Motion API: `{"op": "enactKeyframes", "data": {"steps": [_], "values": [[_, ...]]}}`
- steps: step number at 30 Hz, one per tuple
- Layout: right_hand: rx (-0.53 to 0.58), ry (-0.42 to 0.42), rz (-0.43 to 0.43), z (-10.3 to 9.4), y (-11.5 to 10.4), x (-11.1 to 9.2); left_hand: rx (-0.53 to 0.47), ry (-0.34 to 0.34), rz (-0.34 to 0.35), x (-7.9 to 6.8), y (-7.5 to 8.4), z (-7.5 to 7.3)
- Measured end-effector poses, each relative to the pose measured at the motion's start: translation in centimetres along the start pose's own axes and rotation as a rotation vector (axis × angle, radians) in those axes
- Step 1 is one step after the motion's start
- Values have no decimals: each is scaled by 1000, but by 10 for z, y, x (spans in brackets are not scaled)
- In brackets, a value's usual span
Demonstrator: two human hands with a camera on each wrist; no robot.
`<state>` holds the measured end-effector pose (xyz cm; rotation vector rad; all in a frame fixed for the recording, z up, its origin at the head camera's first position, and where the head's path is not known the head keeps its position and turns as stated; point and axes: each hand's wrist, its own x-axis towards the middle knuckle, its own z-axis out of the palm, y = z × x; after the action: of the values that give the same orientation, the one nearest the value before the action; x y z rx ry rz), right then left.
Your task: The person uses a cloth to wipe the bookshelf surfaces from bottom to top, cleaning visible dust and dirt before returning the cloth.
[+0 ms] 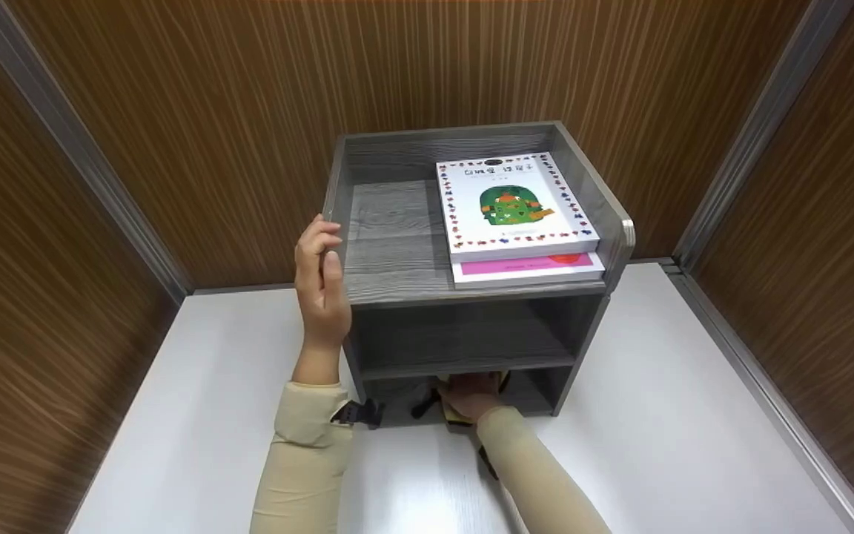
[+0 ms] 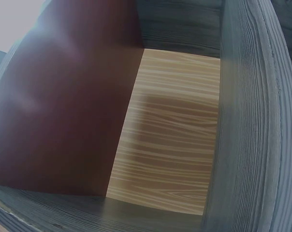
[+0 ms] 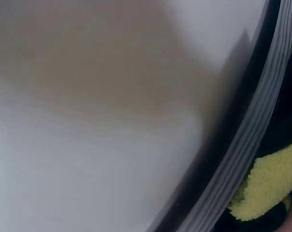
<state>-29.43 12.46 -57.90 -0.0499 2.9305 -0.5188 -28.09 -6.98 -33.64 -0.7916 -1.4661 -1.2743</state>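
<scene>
My left hand rests against the left side panel of a small grey wood-grain shelf unit, its fingertips at the panel's upper edge. Low down, my right hand reaches into the bottom compartment and holds a fuzzy yellow cloth with dark edging. Bits of that cloth show around the hand in the head view; the fingertips are hidden under the middle shelf. A white picture book lies on a second book with a pink cover band, on the right of the top shelf.
The unit stands on a white table, close to a brown wood-grain back wall. Similar panels rise at both sides, with grey metal strips at the corners. A dark strap with a buckle hangs from the left sleeve.
</scene>
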Motion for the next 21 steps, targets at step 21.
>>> {"op": "enactKeyframes", "data": {"steps": [21], "values": [[-11, -3, -19, -2, 1, -2, 5, -11, -12, 0, 1, -1]]}}
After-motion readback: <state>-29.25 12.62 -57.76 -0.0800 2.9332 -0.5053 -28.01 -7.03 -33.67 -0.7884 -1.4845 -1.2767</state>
